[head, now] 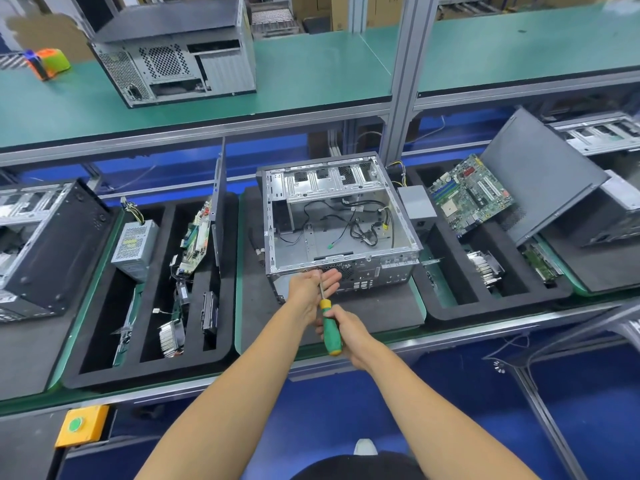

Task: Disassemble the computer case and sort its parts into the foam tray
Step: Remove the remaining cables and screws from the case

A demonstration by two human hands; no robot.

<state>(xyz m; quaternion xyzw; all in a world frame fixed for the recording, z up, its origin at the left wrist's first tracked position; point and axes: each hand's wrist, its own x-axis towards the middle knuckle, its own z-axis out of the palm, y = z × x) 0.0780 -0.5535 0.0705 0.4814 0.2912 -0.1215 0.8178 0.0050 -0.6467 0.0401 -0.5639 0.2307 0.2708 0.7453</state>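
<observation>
An open grey computer case lies on its side on a black foam pad in the middle, with loose black cables inside. My right hand grips the green and yellow handle of a screwdriver. The screwdriver's shaft points up at the case's near rear panel. My left hand is at that panel, fingers around the shaft near its tip. A black foam tray to the right holds a motherboard, a power supply, a heatsink and a side panel.
Another foam tray on the left holds a power supply, a board, a heatsink and a panel. A second case lies far left. A closed case stands on the upper green shelf. A yellow button box sits low left.
</observation>
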